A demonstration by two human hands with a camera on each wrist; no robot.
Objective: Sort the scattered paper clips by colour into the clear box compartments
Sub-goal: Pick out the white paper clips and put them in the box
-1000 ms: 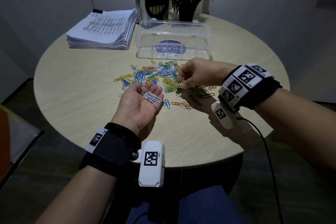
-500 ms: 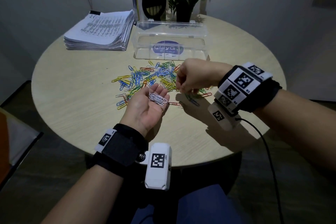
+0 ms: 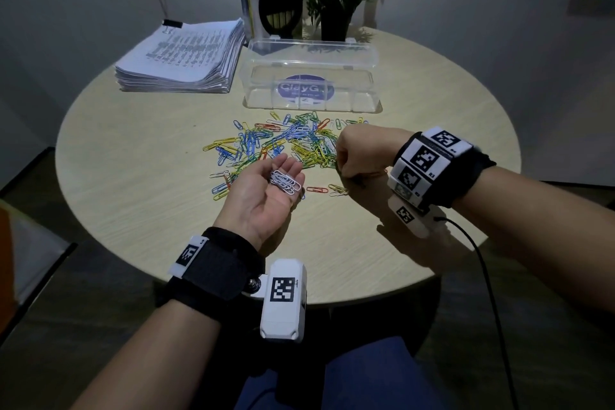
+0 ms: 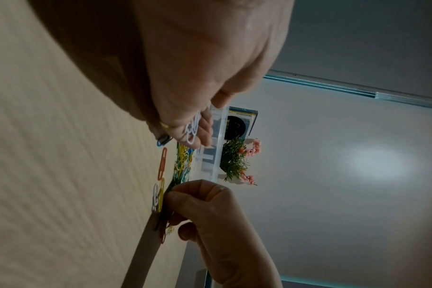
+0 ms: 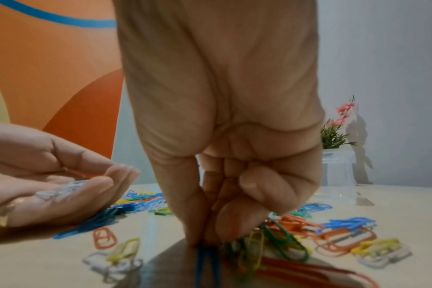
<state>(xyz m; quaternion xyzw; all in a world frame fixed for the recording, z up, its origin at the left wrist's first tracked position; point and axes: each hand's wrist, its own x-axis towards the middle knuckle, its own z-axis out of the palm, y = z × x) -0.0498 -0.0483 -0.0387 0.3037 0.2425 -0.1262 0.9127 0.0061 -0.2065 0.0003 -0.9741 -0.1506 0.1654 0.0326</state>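
Observation:
A heap of coloured paper clips (image 3: 283, 140) lies mid-table in front of the clear box (image 3: 366, 100), whose lid stands open. My left hand (image 3: 266, 173) is palm up near the heap's front edge, fingers relaxed, with several white paper clips (image 3: 286, 181) lying in the palm. The same white clips (image 4: 192, 130) show in the left wrist view. My right hand (image 3: 346, 173) is curled, knuckles up, at the heap's right front. In the right wrist view its thumb and forefinger (image 5: 202, 241) pinch together on the table at a blue clip (image 5: 206, 263).
A thick stack of printed papers (image 3: 179, 53) sits at the back left. Behind the box stand a potted plant (image 3: 336, 20) and a boxed item (image 3: 276, 3). A black cable (image 3: 482, 260) hangs from my right wrist. Stray clips (image 3: 319, 190) lie between my hands.
My left hand with the white clips has shifted right, nearer the right hand. My right hand has come down and back to the heap's front edge, fingertips now on the table.

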